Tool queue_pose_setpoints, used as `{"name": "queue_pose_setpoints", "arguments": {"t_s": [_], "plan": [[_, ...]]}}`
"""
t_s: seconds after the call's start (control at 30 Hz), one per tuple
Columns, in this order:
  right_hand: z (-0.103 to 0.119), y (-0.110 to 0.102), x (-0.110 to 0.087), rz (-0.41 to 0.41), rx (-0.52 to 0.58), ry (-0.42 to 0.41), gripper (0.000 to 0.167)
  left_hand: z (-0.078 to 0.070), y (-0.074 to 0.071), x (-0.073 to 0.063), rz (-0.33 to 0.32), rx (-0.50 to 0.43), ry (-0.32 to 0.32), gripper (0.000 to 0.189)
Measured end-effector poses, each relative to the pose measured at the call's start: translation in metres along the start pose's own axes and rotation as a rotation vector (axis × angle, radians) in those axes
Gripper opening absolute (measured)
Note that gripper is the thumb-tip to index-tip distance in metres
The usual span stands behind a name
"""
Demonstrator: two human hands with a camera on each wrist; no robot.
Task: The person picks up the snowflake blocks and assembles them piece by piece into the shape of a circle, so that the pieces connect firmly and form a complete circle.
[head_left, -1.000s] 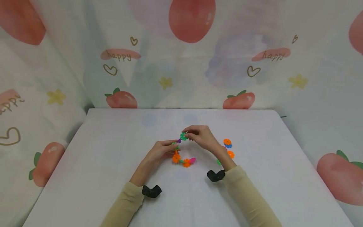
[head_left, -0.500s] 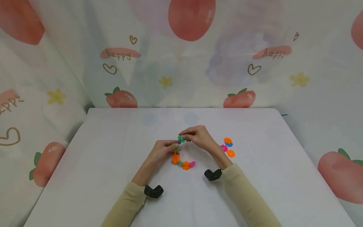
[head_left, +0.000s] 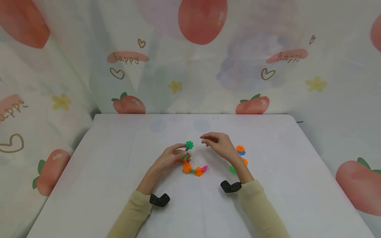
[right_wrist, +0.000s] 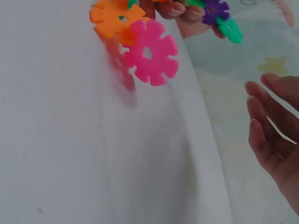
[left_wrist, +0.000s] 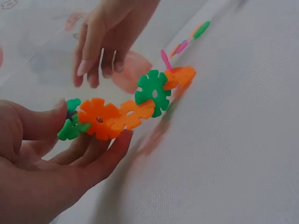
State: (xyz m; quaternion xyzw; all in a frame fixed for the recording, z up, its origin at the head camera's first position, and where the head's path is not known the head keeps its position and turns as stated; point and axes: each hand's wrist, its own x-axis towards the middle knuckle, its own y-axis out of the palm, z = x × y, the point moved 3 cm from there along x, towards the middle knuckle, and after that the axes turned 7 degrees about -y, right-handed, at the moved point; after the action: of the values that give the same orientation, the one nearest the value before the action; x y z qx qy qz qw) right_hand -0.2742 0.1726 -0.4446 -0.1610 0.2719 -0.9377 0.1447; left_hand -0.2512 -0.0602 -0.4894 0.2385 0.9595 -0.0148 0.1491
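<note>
My left hand (head_left: 168, 160) pinches a curved chain of plastic snowflake discs between thumb and fingers. At the chain's far end a green disc (head_left: 189, 145) stands up, slotted into a purple disc (right_wrist: 216, 8). Below the fingers come orange discs (left_wrist: 99, 112), another green disc (left_wrist: 148, 84) and, at the other end, a pink disc (right_wrist: 161, 63). My right hand (head_left: 221, 143) hovers to the right of the chain, apart from it, fingers loosely bent and holding nothing. The disc under my left thumb is partly hidden.
Loose discs lie on the white table (head_left: 119, 185) to the right: an orange disc (head_left: 240, 148) over a blue disc (head_left: 242, 153), another orange disc (head_left: 245, 162) and a green disc (head_left: 232, 169). My right forearm partly covers this group. A printed cloth (head_left: 190, 76) hangs behind the table.
My right hand has let go of the green disc at the chain's far end and drawn back to the right. That disc stays on the chain, which my left hand still holds.
</note>
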Motion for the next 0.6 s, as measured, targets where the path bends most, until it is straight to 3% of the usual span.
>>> {"name": "queue_pose_setpoints", "arguments": {"t_s": [0.1,0.23,0.47,0.6], "plan": [[-0.007,-0.014,-0.007,-0.031,-0.033,0.027,0.027,-0.001,-0.003,-0.002,-0.012,0.044,-0.004,0.045],[-0.017,-0.035,-0.016,-0.058,-0.096,0.080,0.027,-0.002,-0.005,-0.006,-0.003,0.037,-0.002,0.043],[-0.036,-0.068,-0.027,-0.048,-0.188,0.184,0.029,-0.001,-0.010,-0.007,0.000,0.009,-0.017,0.055],[-0.049,-0.083,-0.040,-0.030,-0.229,0.244,0.030,-0.002,-0.010,-0.007,-0.024,0.036,-0.019,0.051]]}}
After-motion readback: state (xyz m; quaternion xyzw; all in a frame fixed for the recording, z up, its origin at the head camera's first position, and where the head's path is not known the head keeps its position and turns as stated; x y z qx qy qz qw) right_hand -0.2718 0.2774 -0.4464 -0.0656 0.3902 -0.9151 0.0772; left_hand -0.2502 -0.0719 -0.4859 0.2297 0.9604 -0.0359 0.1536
